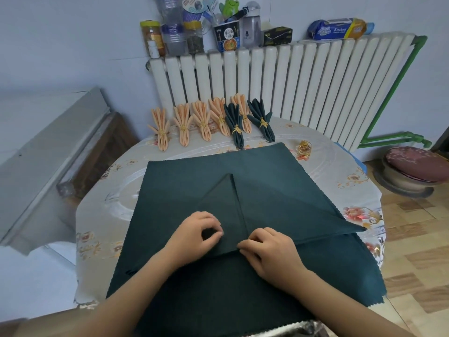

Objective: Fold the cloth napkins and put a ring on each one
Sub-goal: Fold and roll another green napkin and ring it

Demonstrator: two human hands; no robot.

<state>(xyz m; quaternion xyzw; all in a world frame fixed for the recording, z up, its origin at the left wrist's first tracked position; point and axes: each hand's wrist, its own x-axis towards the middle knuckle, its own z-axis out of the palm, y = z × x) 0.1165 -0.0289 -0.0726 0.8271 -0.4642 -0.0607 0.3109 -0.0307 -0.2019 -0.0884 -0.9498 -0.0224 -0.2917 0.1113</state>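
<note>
A dark green cloth napkin lies spread over the table, partly folded, with a triangular flap pointing away from me at its middle. My left hand has its fingers curled and pinches the flap's left part. My right hand pinches the fold at the flap's lower right corner. More green cloth lies underneath, toward me. A loose gold ring stands on the table at the back right. Several peach napkins and two green napkins, folded and ringed, line the far edge.
The table wears a floral plastic cover. Behind it is a white radiator with jars, bottles and packets on top. A grey cabinet stands to the left. To the right, a cushioned stool sits on the tiled floor.
</note>
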